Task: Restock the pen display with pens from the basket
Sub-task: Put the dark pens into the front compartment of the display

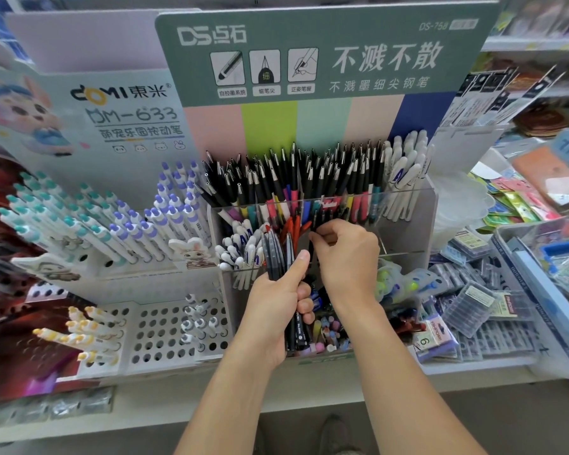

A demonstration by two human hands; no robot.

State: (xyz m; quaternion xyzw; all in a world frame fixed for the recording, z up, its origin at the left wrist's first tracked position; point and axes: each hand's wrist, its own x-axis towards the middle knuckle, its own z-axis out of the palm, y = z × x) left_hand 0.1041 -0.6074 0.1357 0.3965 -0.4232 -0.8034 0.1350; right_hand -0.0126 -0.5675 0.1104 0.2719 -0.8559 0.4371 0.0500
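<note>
Left hand gripping bundle of dark pens, frame centre. Right hand pinching one black pen at clear display bin.

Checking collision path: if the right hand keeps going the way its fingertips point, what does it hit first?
Probably the red pens in the clear front compartment: the right hand points left and slightly up at them. Depth unclear.
</note>
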